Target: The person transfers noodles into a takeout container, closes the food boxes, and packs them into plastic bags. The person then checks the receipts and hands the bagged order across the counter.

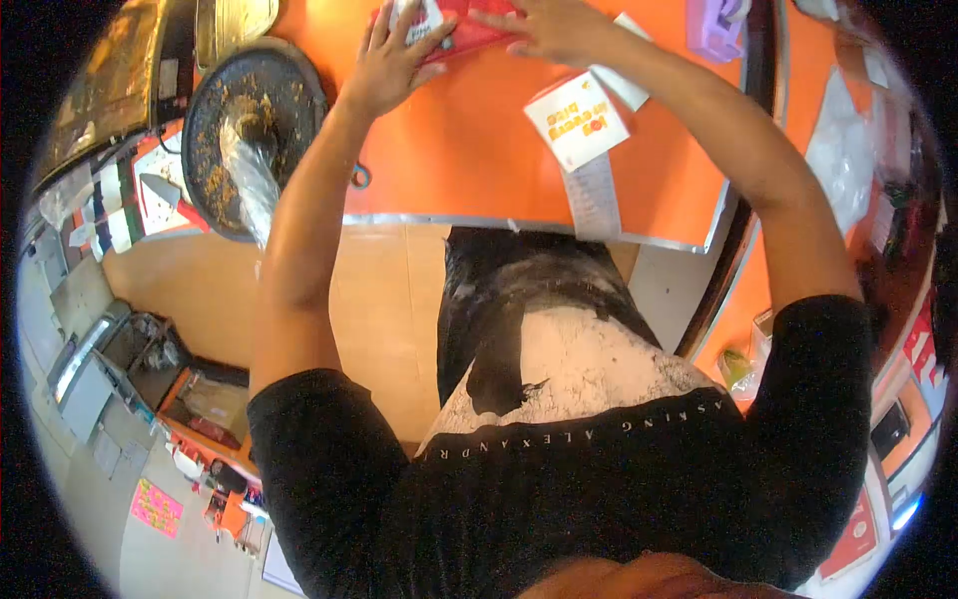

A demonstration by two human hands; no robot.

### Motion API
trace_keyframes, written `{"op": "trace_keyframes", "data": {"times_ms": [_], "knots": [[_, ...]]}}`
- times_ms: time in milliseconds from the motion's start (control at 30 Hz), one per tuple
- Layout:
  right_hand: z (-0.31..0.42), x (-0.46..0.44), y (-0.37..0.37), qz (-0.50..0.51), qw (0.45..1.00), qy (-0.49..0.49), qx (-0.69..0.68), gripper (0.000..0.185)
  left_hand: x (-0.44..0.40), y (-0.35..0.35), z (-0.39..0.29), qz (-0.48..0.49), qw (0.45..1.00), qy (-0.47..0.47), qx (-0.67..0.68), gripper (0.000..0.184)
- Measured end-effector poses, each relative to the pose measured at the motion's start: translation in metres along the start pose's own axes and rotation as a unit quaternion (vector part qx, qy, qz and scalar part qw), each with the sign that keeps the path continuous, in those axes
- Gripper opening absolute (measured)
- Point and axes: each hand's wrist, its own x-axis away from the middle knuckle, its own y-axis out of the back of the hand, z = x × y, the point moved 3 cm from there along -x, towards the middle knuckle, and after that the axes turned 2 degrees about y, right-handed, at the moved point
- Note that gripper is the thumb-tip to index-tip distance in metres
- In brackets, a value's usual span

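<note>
Splayed fingers on the left hand (389,65), laid loosely beside a white label (424,22) on a red packet (477,38), with no closed grasp visible. Opposite, fingers stretched toward 9 o'clock at the packet's right end, from the right hand (549,30); cannot tell whether gripping. From left palm to packet, toward 2 o'clock; from right, toward 9. Along 9-to-3, apparently, the visible long axis, with more overlap under the left. Farther out, a printed white carton (579,120) at 5 o'clock from the right hand; a crumb-strewn black round tray (304,90) at 8 from the left.
</note>
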Motion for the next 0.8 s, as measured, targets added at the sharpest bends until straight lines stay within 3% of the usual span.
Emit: {"op": "trace_keyframes", "data": {"times_ms": [33, 67, 100, 133, 200, 233, 267, 333, 400, 500, 600, 667, 733, 800], "knots": [[-0.001, 0.000, 0.013, 0.078, 0.997, -0.009, -0.010, 0.067, 0.001, -0.004, 0.004, 0.002, 1.000, 0.000, -0.013, 0.062], [-0.010, 0.003, 0.022, 0.072, 0.997, -0.014, 0.005, 0.067, 0.001, -0.011, 0.010, 0.003, 1.000, 0.001, -0.028, 0.061], [-0.022, 0.010, 0.032, -0.050, 0.987, -0.069, -0.135, 0.059, 0.000, -0.017, 0.012, 0.028, 0.998, 0.046, 0.026, 0.062], [-0.031, 0.023, 0.039, -0.170, 0.939, -0.115, -0.275, 0.057, 0.001, -0.022, 0.009, 0.019, 0.999, 0.044, 0.022, 0.062], [-0.050, 0.080, 0.034, -0.162, 0.861, -0.328, -0.353, 0.061, 0.003, -0.011, -0.021, 0.030, 0.977, 0.199, -0.077, 0.065], [-0.053, 0.108, 0.024, -0.155, 0.861, -0.347, -0.338, 0.064, 0.009, -0.007, -0.045, -0.071, 0.949, 0.298, 0.067, 0.069], [-0.050, 0.132, 0.010, -0.149, 0.859, -0.368, -0.324, 0.067, 0.017, -0.009, -0.073, -0.170, 0.884, 0.382, 0.209, 0.074], [-0.027, 0.155, -0.018, -0.023, 0.905, -0.338, -0.256, 0.074, 0.023, -0.018, -0.141, -0.160, 0.906, 0.292, 0.262, 0.086], [-0.018, 0.155, -0.008, -0.039, 0.890, -0.354, -0.285, 0.077, -0.003, 0.006, -0.196, 0.068, 0.946, 0.257, 0.186, 0.093], [-0.027, 0.133, -0.006, -0.057, 0.883, -0.359, -0.296, 0.083, -0.022, -0.019, -0.209, 0.123, 0.951, 0.239, 0.153, 0.100], [-0.047, 0.128, -0.027, -0.096, 0.909, -0.296, -0.278, 0.091, -0.020, -0.042, -0.182, 0.113, 0.938, 0.209, 0.254, 0.099], [-0.048, 0.123, -0.021, -0.091, 0.903, -0.288, -0.307, 0.094, -0.020, -0.012, -0.167, 0.095, 0.931, 0.229, 0.268, 0.098], [-0.042, 0.130, -0.006, -0.078, 0.926, -0.290, -0.231, 0.088, -0.008, 0.003, -0.140, 0.099, 0.913, 0.237, 0.318, 0.098], [-0.034, 0.146, 0.006, -0.147, 0.893, -0.355, -0.235, 0.077, -0.014, 0.030, -0.113, 0.045, 0.966, 0.205, 0.152, 0.099]]}}
